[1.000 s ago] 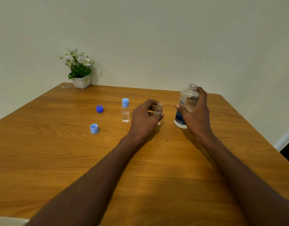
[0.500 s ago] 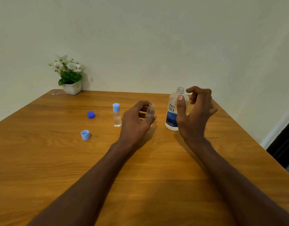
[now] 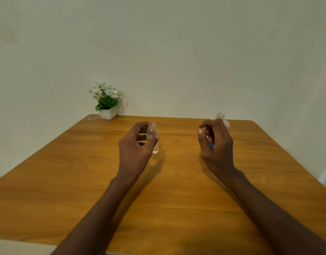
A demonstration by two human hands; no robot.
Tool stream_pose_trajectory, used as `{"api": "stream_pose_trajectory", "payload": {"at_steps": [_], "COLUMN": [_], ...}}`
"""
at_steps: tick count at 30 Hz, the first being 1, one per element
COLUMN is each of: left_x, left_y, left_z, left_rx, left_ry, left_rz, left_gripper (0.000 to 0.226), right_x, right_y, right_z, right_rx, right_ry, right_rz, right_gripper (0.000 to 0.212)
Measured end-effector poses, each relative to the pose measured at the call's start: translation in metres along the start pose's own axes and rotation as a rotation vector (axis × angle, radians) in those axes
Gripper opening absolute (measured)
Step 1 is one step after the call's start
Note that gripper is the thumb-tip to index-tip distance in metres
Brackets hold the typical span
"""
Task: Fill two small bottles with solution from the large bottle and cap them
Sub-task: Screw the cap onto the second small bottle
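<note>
Head view: left hand pinching uncapped small bottle upright on wooden table, probably steadying it for capping. Right hand loosely curled, empty, in front of open large bottle, mostly hidden.

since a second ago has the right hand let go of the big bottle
Yes. The right hand has come off the large bottle, which stands behind it on the table.

Wooden table: small open bottle, large bottle, potted flowers.
</note>
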State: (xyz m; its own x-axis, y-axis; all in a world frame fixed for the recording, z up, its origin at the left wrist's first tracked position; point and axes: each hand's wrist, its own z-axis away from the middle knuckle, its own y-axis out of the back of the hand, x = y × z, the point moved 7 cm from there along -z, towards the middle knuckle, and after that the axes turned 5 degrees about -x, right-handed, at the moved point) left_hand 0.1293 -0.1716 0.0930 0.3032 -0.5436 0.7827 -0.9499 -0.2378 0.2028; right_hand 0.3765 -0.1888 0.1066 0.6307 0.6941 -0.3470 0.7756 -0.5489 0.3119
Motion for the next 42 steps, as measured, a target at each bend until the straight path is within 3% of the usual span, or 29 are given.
{"api": "stream_pose_trajectory", "payload": {"at_steps": [2, 8, 15, 19, 22, 27, 31, 42], "left_x": [-0.005, -0.029, -0.06, -0.066, -0.065, -0.055, -0.042, -0.017], "left_y": [0.028, 0.087, 0.103, 0.1, 0.096, 0.081, 0.055, -0.044], "left_z": [0.002, 0.009, 0.022, 0.022, 0.021, 0.021, 0.024, 0.009], "left_rx": [0.037, 0.118, 0.169, 0.138, 0.115, 0.068, 0.035, -0.079], "left_ry": [0.017, 0.082, 0.209, 0.243, 0.24, 0.212, 0.198, 0.18], "left_rz": [-0.037, -0.165, -0.148, -0.158, -0.143, -0.103, -0.01, 0.096], "left_gripper": [0.032, 0.03, 0.03, 0.032, 0.031, 0.03, 0.025, 0.026], "right_x": [-0.012, -0.051, -0.078, -0.074, -0.072, -0.062, -0.05, 0.014], "right_y": [-0.017, -0.11, -0.198, -0.21, -0.207, -0.161, -0.111, -0.057], "right_z": [-0.004, 0.006, 0.037, 0.04, 0.039, 0.019, -0.008, -0.013], "right_rx": [-0.091, -0.592, -0.819, -0.784, -0.743, -0.46, -0.266, -0.076], "right_ry": [0.019, -0.042, -0.136, -0.115, -0.154, -0.32, -0.315, -0.458], "right_rz": [0.014, -0.095, -0.026, 0.104, 0.04, -0.224, -0.353, -0.36], "right_gripper": [0.008, 0.021, 0.053, 0.039, 0.025, 0.029, 0.023, 0.03]}}
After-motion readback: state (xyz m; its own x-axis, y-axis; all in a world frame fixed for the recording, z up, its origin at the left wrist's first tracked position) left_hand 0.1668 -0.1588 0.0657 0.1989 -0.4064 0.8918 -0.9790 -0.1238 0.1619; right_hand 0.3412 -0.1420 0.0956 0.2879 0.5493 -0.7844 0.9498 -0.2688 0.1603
